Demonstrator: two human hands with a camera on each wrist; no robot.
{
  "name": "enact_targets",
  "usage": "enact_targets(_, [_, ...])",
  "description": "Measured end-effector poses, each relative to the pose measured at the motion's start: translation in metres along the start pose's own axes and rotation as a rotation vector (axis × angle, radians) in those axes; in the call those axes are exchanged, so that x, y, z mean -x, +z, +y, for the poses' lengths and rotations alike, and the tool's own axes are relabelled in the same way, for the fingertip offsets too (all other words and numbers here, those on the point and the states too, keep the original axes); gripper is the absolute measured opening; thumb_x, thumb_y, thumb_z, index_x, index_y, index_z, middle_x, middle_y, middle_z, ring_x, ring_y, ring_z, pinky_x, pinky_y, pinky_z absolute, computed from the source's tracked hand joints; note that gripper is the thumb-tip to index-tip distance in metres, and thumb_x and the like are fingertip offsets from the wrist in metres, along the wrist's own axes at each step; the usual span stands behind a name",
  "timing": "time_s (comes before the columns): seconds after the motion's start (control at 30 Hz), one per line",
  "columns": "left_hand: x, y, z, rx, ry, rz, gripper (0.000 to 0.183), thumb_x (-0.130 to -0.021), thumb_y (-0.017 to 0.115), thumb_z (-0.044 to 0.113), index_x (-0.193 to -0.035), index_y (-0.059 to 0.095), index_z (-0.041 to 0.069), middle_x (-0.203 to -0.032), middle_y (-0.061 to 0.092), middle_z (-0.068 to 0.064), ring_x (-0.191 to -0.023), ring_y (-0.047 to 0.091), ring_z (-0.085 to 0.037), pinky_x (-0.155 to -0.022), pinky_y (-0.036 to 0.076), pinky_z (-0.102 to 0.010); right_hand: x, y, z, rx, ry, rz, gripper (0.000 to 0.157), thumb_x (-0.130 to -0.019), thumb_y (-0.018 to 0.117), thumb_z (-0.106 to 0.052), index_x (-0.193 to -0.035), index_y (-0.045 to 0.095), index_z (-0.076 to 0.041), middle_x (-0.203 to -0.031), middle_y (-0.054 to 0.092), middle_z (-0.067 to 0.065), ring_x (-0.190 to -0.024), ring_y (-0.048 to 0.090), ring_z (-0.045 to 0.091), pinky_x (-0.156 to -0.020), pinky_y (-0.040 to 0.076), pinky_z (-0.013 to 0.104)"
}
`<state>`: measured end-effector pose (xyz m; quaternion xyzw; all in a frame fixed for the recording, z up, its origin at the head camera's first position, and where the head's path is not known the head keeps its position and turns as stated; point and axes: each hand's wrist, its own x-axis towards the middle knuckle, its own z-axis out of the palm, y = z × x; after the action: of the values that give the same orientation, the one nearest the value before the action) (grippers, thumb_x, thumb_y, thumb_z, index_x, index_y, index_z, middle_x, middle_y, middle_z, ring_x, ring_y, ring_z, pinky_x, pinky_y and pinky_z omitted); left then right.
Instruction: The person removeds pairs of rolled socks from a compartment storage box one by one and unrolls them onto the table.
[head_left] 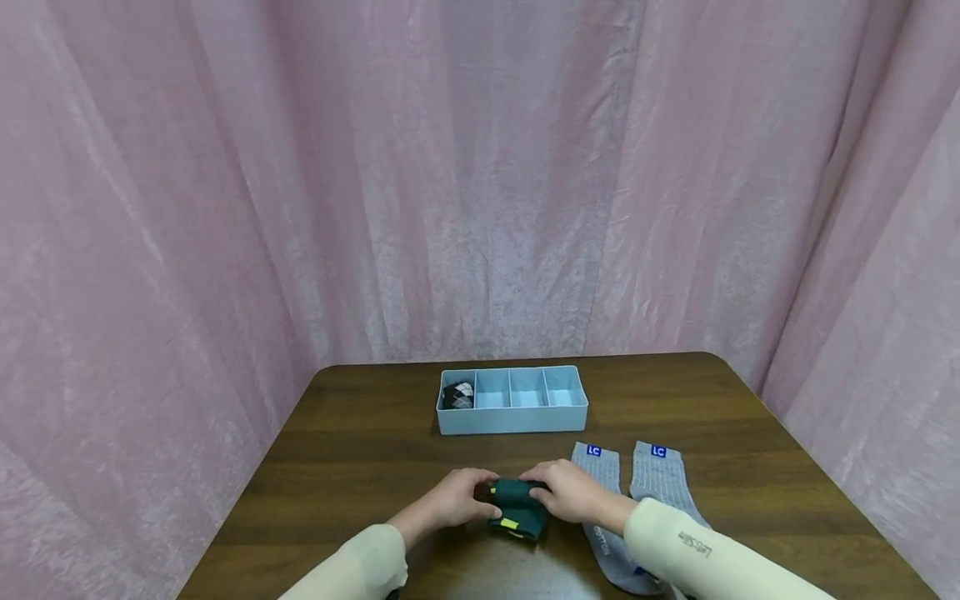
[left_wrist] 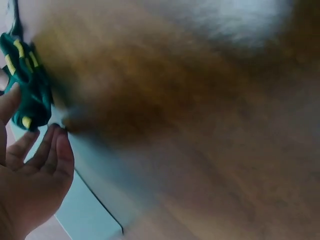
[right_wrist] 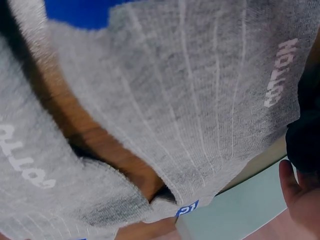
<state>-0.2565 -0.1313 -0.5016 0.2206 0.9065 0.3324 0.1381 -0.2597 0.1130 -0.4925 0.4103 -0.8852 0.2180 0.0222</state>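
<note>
Dark green socks with yellow patches lie on the table between my two hands, their far part rolled or folded over and a flat part toward me. My left hand holds the left end of the roll between thumb and fingers. At the opposite end, my right hand grips the roll, thumb on the near side. In the left wrist view the green socks show folded layers by the left fingers. Only a dark edge of them appears in the right wrist view, above the right hand.
A light blue box with several compartments stands behind the hands. Its leftmost compartment holds a black patterned sock bundle. Two grey socks with blue labels, one left and one right, lie flat beneath and beside the right forearm.
</note>
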Motion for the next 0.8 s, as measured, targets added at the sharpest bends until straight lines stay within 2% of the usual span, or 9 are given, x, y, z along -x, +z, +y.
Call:
enact_targets(0.1, [0.0, 0.003, -0.002, -0.056, 0.002, 0.045, 0.053, -0.083, 0.082, 0.028, -0.127, 0.064, 0.006, -0.106, 0.063, 0.0, -0.094, 0.058, -0.015, -0.089, 0.051, -0.041, -0.002, 0.0, 0.0, -0.003, 0.018, 0.015, 0.024, -0.096, 0.063, -0.009, -0.118, 0.071, -0.003, -0.112, 0.071, 0.008, -0.103, 0.067, 0.021, -0.087, 0.054, 0.041])
enact_targets(0.2, [0.001, 0.006, -0.002, -0.122, -0.011, 0.074, 0.058, -0.081, 0.083, 0.034, -0.129, 0.063, 0.007, -0.102, 0.059, 0.002, -0.092, 0.055, -0.013, -0.087, 0.05, -0.04, -0.001, 0.001, 0.002, 0.042, -0.011, 0.07, 0.023, -0.095, 0.066, -0.01, -0.116, 0.072, -0.005, -0.114, 0.07, 0.008, -0.105, 0.065, 0.023, -0.09, 0.052, 0.045])
enact_targets(0.33, [0.002, 0.008, -0.003, -0.176, -0.031, 0.091, 0.062, -0.08, 0.083, 0.04, -0.13, 0.061, 0.011, -0.104, 0.058, 0.004, -0.095, 0.053, -0.014, -0.09, 0.048, -0.043, 0.003, 0.002, 0.005, 0.198, -0.153, 0.172, 0.02, -0.089, 0.074, -0.013, -0.109, 0.075, -0.011, -0.11, 0.067, 0.006, -0.103, 0.062, 0.022, -0.089, 0.051, 0.045])
enact_targets(0.4, [0.002, 0.009, -0.003, -0.182, -0.045, 0.102, 0.058, -0.079, 0.083, 0.04, -0.125, 0.06, 0.013, -0.104, 0.057, 0.004, -0.096, 0.053, -0.016, -0.09, 0.046, -0.044, 0.004, 0.003, 0.007, 0.284, -0.214, 0.188, 0.023, -0.087, 0.077, -0.016, -0.11, 0.075, -0.012, -0.108, 0.066, 0.004, -0.1, 0.061, 0.02, -0.087, 0.05, 0.043])
enact_targets(0.47, [0.003, 0.009, -0.003, -0.187, -0.054, 0.118, 0.052, -0.079, 0.084, 0.04, -0.117, 0.059, 0.016, -0.102, 0.056, 0.005, -0.095, 0.052, -0.016, -0.089, 0.044, -0.044, 0.005, 0.005, 0.01, 0.351, -0.234, 0.18, 0.027, -0.086, 0.078, -0.02, -0.112, 0.074, -0.011, -0.108, 0.066, 0.003, -0.099, 0.061, 0.02, -0.085, 0.051, 0.041])
enact_targets(0.53, [0.004, 0.009, -0.003, -0.189, -0.059, 0.137, 0.047, -0.078, 0.084, 0.04, -0.108, 0.056, 0.018, -0.098, 0.054, 0.006, -0.09, 0.05, -0.016, -0.085, 0.043, -0.041, 0.004, 0.006, 0.012, 0.379, -0.213, 0.162, 0.033, -0.087, 0.078, -0.022, -0.116, 0.072, -0.01, -0.108, 0.066, 0.004, -0.098, 0.062, 0.02, -0.083, 0.051, 0.04])
enact_targets(0.6, [0.006, 0.009, -0.002, -0.196, -0.042, 0.158, 0.043, -0.078, 0.085, 0.038, -0.101, 0.054, 0.019, -0.094, 0.052, 0.007, -0.085, 0.049, -0.014, -0.079, 0.042, -0.037, 0.004, 0.007, 0.013, 0.357, -0.157, 0.141, 0.034, -0.088, 0.076, -0.02, -0.118, 0.071, -0.007, -0.109, 0.067, 0.006, -0.098, 0.062, 0.022, -0.083, 0.052, 0.041])
enact_targets(0.7, [0.006, 0.011, -0.002, -0.193, 0.027, 0.177, 0.033, -0.08, 0.084, 0.033, -0.097, 0.06, 0.019, -0.09, 0.054, 0.008, -0.081, 0.05, -0.009, -0.074, 0.044, -0.03, 0.002, 0.007, 0.013, 0.304, -0.081, 0.109, 0.033, -0.09, 0.073, -0.016, -0.12, 0.069, -0.004, -0.111, 0.068, 0.008, -0.099, 0.064, 0.024, -0.084, 0.053, 0.042])
enact_targets(0.8, [0.006, 0.012, -0.003, -0.201, 0.13, 0.157, 0.022, -0.083, 0.082, 0.026, -0.097, 0.069, 0.016, -0.094, 0.06, 0.01, -0.085, 0.055, -0.005, -0.076, 0.05, -0.026, 0.0, 0.005, 0.012, 0.213, -0.01, 0.073, 0.031, -0.093, 0.069, -0.013, -0.122, 0.068, -0.002, -0.113, 0.068, 0.01, -0.102, 0.064, 0.026, -0.086, 0.053, 0.044])
